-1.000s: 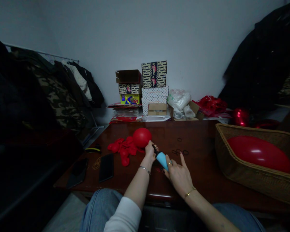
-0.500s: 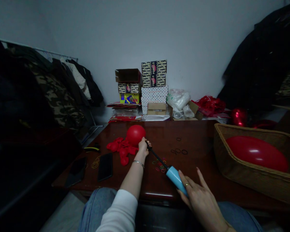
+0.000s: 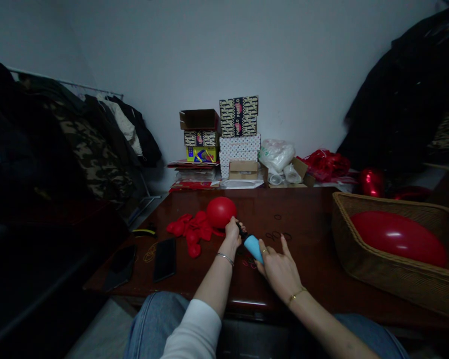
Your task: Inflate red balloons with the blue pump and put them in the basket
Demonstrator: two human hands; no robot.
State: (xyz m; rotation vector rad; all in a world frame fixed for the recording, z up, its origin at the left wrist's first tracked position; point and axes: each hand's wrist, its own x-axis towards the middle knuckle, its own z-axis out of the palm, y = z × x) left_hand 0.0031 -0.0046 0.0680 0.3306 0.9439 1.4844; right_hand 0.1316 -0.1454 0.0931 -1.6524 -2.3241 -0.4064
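A partly inflated red balloon [image 3: 221,212] sits at the black nozzle end of a light-blue hand pump [image 3: 253,249]. My left hand [image 3: 233,232] is closed around that end, where the balloon's neck meets the nozzle; the neck itself is hidden by my fingers. My right hand [image 3: 279,267] grips the blue barrel, its index finger sticking out. The black rod between barrel and nozzle barely shows. Left of the balloon lies a heap of limp red balloons [image 3: 193,230]. Small coloured rubber bands [image 3: 250,264] lie under the pump, partly covered.
A wicker basket [image 3: 389,281] holding a large red balloon [image 3: 398,237] stands on the right. Dark hair ties [image 3: 273,236] lie mid-table. On the left are a black phone [image 3: 165,259], yellow rubber bands [image 3: 149,252] and a yellow-edged tool [image 3: 144,233]. Stacked boxes [image 3: 239,149] line the back.
My right hand has pushed the blue barrel up and left toward my left hand, so the pump is much shorter. The balloon and left hand have shifted slightly right; the balloon looks slightly larger.
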